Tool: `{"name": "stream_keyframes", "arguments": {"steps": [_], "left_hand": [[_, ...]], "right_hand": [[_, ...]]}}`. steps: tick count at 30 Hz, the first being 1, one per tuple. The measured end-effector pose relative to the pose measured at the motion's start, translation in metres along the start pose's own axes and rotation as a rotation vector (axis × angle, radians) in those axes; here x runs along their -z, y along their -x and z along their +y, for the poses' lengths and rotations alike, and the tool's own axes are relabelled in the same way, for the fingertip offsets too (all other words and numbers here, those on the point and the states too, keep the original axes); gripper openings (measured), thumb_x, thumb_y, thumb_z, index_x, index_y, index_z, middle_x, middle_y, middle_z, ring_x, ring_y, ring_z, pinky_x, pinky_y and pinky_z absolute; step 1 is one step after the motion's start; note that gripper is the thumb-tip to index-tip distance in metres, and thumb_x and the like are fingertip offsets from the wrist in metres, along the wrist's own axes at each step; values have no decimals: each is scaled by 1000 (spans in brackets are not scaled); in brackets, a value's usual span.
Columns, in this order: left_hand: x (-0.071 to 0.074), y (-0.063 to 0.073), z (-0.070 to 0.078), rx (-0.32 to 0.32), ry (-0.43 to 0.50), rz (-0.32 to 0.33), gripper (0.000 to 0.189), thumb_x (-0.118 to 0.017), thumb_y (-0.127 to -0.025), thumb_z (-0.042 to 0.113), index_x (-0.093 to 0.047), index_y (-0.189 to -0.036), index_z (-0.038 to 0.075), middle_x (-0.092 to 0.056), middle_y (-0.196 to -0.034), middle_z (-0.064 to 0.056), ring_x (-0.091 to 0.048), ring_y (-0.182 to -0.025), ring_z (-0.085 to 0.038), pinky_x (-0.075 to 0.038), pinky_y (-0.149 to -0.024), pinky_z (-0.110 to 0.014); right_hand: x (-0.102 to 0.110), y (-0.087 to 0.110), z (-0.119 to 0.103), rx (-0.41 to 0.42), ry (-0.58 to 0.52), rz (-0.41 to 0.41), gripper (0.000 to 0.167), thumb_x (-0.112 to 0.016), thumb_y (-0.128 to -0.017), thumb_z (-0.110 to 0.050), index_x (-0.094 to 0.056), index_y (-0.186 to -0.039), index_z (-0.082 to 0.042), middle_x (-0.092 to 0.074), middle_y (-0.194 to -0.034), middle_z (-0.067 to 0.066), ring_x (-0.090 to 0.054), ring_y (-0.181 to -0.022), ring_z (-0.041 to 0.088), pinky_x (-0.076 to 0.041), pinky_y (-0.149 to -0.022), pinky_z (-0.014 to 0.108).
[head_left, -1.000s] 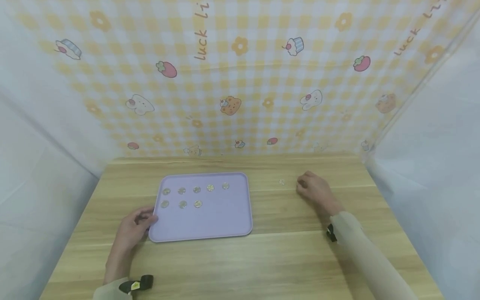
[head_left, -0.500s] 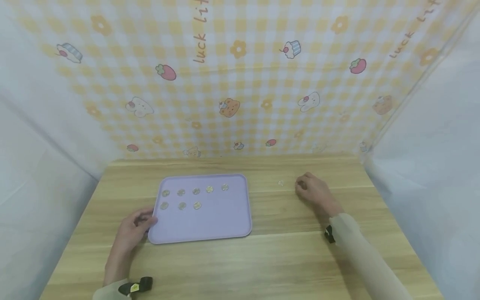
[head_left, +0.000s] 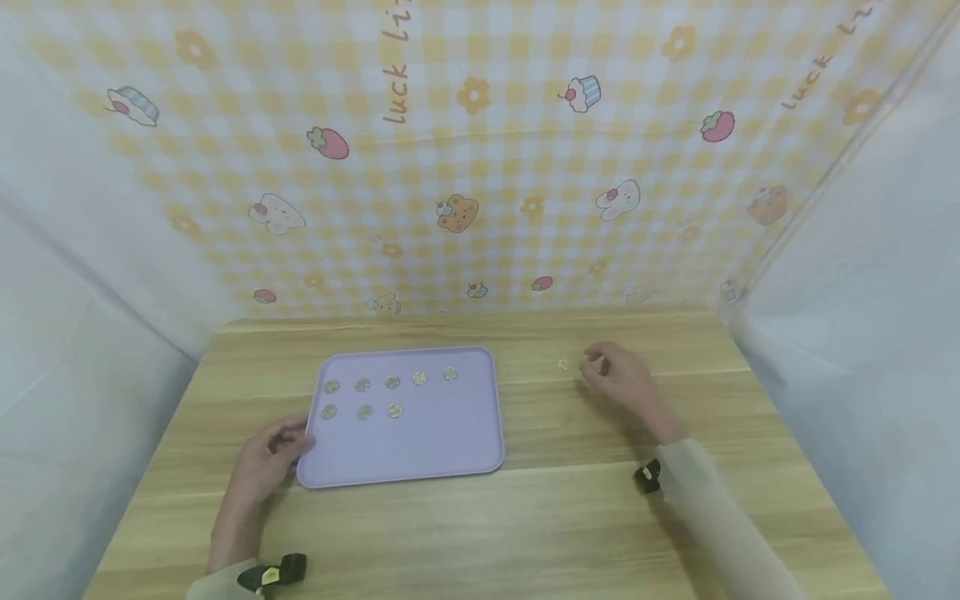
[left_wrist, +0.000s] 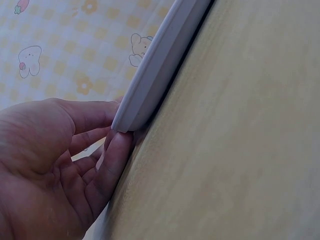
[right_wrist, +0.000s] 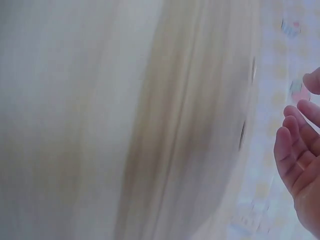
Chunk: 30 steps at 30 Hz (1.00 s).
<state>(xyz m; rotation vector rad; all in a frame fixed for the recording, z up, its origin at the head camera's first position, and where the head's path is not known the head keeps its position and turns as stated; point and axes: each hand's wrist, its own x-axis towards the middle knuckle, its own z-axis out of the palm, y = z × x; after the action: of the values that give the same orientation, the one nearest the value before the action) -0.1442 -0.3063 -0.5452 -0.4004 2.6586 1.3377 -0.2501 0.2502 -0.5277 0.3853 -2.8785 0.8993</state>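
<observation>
My left hand (head_left: 264,458) pinches the left edge of a lilac tray (head_left: 442,442), thumb on the rim and fingers beneath, as the left wrist view shows. Shiny round coins (head_left: 363,412) lie flat in the tray in two rows, toward its far left. My right hand (head_left: 621,380) is over the table at the right, fingers loosely bent and apart from the thumb. Just left of its fingertips lies a coin (head_left: 562,365). In the right wrist view two thin coins (right_wrist: 243,135) show edge-on on the table, beside the hand's fingers (right_wrist: 284,150).
The wooden table (head_left: 465,533) ends at a yellow checked cloth (head_left: 510,167) hanging behind it. White sheets (head_left: 862,333) close off both sides. Black straps (head_left: 272,572) with cameras sit on both wrists.
My right hand has shifted a little left toward the coin, its thumb and fingers now more spread. My left hand and the tray stay put.
</observation>
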Motion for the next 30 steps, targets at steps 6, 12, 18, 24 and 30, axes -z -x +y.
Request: {"name": "stream_keyframes", "arguments": {"steps": [6,12,18,24,30], "left_hand": [[-1,-1,-1,5,45,9,50,-68,-95,29,-56,-138,6,-66,-115,-14,-59,-86,-8,-55,-72,-21],[0,0,-1,4,50,11,48,-68,-96,27,-56,-137,6,-65,-113,-13,-59,-86,-8,-55,-72,-21],[-1,-1,0,14,80,-1,48,-67,-96,26,-56,-138,6,-65,-115,-14,-60,-86,-9,-56,-72,-22],[-1,-1,0,16,78,-1,48,-67,-96,25,-55,-139,7,-65,-115,-14,-60,-86,-9,-56,-73,-22],[-3,-2,0,25,85,6,46,-67,-96,24,-56,-138,7,-66,-115,-14,-61,-85,-9,-56,-71,-23]], "right_hand": [[-18,0,-31,92,-30,-31,34,-68,-93,-27,-66,-118,-5,-71,-103,6,-60,-78,13,-51,-67,27],[-31,-3,-59,140,-57,-34,31,-70,-92,-27,-69,-114,-5,-70,-100,4,-58,-76,11,-49,-63,24],[-44,-4,-80,155,-92,-51,30,-72,-91,-26,-69,-113,-5,-70,-101,4,-59,-77,11,-50,-63,23],[-61,-14,-100,144,-189,-96,27,-72,-91,-21,-70,-112,-4,-71,-104,6,-61,-80,12,-52,-66,23],[-85,-28,-124,121,-317,-107,27,-71,-90,-17,-70,-111,1,-71,-104,11,-63,-82,16,-54,-69,23]]}}
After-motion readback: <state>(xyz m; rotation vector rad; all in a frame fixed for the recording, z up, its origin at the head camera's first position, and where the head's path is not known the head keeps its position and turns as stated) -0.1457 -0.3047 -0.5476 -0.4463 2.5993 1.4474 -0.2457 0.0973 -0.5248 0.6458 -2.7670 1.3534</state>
